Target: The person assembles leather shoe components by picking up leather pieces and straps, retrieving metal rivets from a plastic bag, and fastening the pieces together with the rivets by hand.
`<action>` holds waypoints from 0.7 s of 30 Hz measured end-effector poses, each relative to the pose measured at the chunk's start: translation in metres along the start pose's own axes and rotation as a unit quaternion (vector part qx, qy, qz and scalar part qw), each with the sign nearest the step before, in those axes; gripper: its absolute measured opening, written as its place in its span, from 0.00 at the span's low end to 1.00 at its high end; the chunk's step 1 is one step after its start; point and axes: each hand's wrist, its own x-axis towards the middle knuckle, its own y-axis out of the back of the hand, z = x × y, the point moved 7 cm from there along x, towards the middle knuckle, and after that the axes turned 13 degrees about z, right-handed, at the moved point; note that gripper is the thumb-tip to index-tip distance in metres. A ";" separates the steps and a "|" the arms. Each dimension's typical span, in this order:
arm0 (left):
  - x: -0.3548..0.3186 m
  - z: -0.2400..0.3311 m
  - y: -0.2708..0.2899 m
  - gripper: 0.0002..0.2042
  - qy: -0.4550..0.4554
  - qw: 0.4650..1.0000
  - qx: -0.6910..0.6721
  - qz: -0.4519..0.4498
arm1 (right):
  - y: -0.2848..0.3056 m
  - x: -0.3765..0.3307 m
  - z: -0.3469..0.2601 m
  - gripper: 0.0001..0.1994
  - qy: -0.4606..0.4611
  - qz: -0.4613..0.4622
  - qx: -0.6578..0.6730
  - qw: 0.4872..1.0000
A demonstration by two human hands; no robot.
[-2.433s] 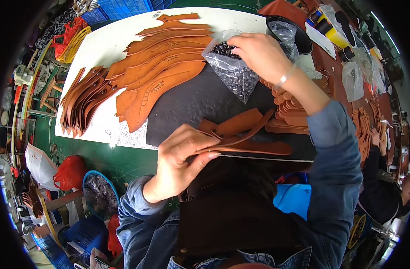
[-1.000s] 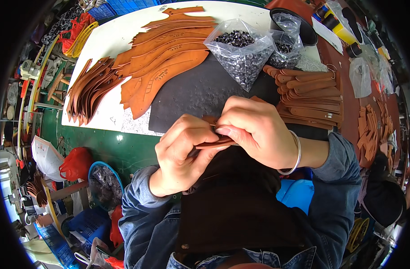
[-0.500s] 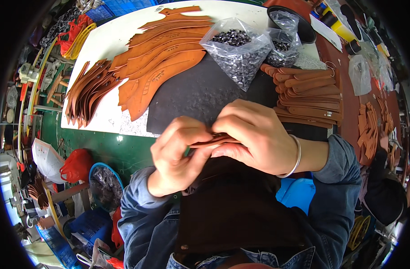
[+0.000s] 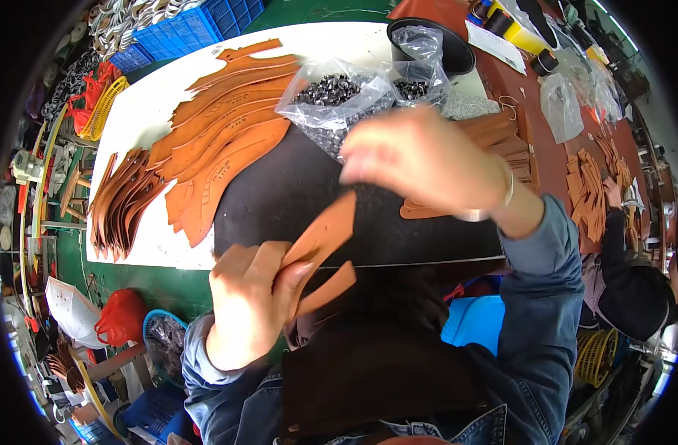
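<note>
Near the table's front edge, my left hand is closed on a brown leather strap piece. Two ends of the leather stick out past the thumb, one above the other; whether they belong to one folded piece I cannot tell. My right hand is raised apart from it, above the black mat, its fingers smeared by motion. Just beyond it lies an open clear bag of small dark shiny parts. The right hand partly hides a stack of brown leather straps.
Overlapping leather pieces lie on the white table, with darker curved straps at left. A black tub and a second parts bag stand at the back. Another person sits at far right beside more leather pieces.
My hands have parted: the right has let go of the leather and moved up toward the parts bag. The left keeps the leather, now tilted up. The view has shifted slightly.
</note>
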 end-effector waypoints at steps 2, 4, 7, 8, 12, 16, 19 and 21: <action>-0.013 -0.014 -0.006 0.09 0.103 0.993 0.005 -0.052 | 0.026 -0.001 0.058 0.07 0.000 0.090 -0.211 0.973; -0.014 -0.013 -0.015 0.09 0.092 0.993 -0.015 -0.070 | 0.036 -0.007 0.113 0.05 -0.100 0.023 -0.382 0.919; -0.020 -0.018 -0.025 0.10 0.120 0.988 -0.032 -0.090 | 0.022 -0.016 0.143 0.04 -0.093 0.004 -0.347 0.933; -0.022 -0.021 -0.027 0.10 0.133 0.987 -0.041 -0.085 | 0.019 -0.016 0.140 0.04 -0.037 0.032 -0.317 0.947; -0.026 -0.035 -0.034 0.10 0.198 0.971 -0.075 -0.113 | 0.027 -0.011 0.141 0.04 -0.088 0.046 -0.287 0.953; -0.024 -0.040 -0.038 0.08 0.254 0.953 -0.136 -0.094 | 0.041 -0.010 0.119 0.04 -0.116 0.132 -0.222 0.959; -0.025 -0.044 -0.037 0.08 0.283 0.944 -0.148 -0.087 | 0.025 -0.009 0.077 0.03 -0.200 0.122 0.028 0.972; -0.026 -0.044 -0.035 0.07 0.287 0.940 -0.150 -0.104 | 0.004 -0.009 0.026 0.02 -0.168 0.079 0.234 0.954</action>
